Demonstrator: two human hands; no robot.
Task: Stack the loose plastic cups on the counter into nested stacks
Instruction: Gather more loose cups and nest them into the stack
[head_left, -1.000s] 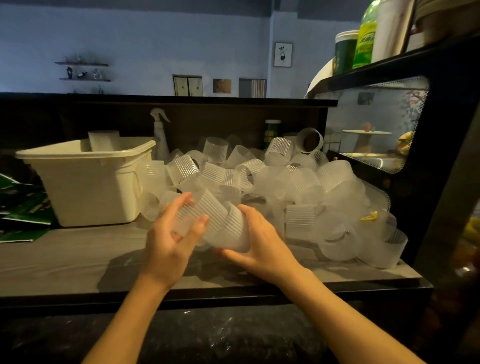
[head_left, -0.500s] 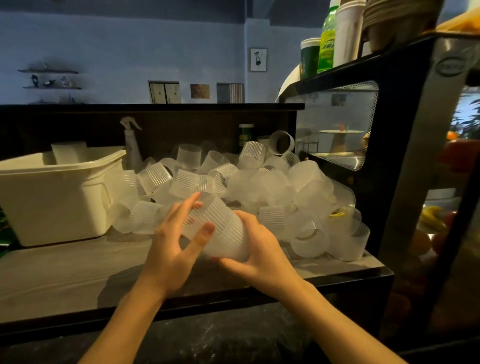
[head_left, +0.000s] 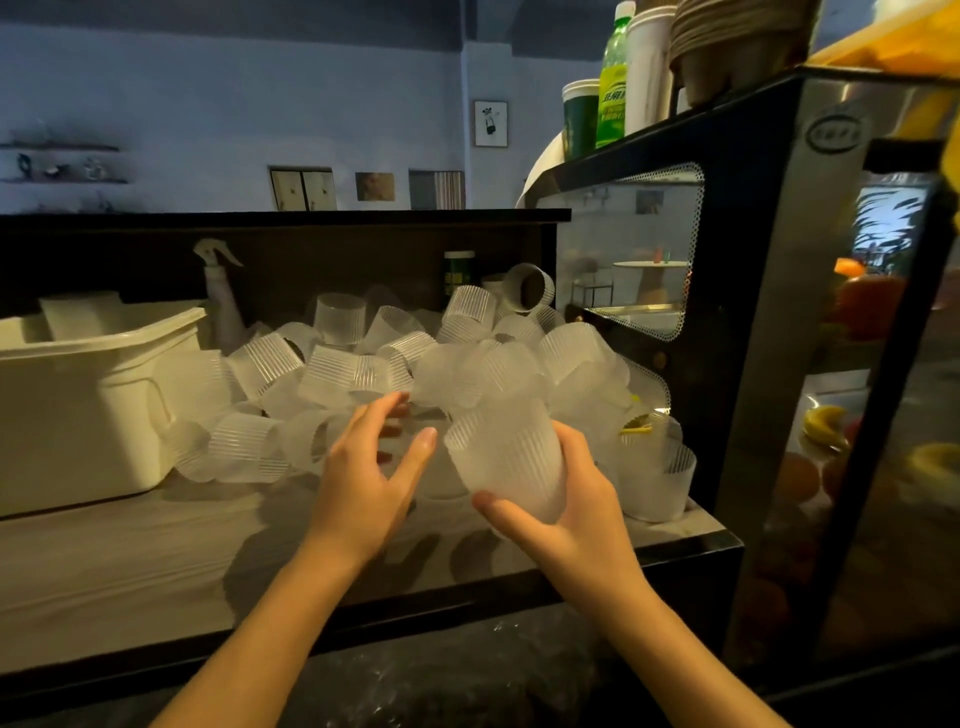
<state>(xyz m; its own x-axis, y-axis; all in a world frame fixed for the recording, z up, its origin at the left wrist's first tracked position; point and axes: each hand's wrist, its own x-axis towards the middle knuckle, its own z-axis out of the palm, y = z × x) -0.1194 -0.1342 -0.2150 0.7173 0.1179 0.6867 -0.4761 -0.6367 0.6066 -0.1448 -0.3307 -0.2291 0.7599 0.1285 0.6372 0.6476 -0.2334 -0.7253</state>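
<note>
Nested stack (head_left: 506, 462) of frosted, ribbed translucent cups sits in the right hand (head_left: 566, 512), fingers wrapped round its base, long axis near upright and tipped slightly left, above the worktop (head_left: 130, 561) front edge. The loose cup heap (head_left: 363, 374) lies just behind and left. The left hand (head_left: 366, 467), half-open and holding nothing, is nearer those cups.

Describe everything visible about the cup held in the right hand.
The cup is frosted, translucent plastic with fine vertical ribs along its wall. It looks like one cup or a short nested stack; I cannot tell which. It is tilted, one end up and left, the other low in the palm. The right hand grips it, thumb in front, fingers behind, above the counter before the pile of loose cups. The left hand is open beside it, not touching.
</note>
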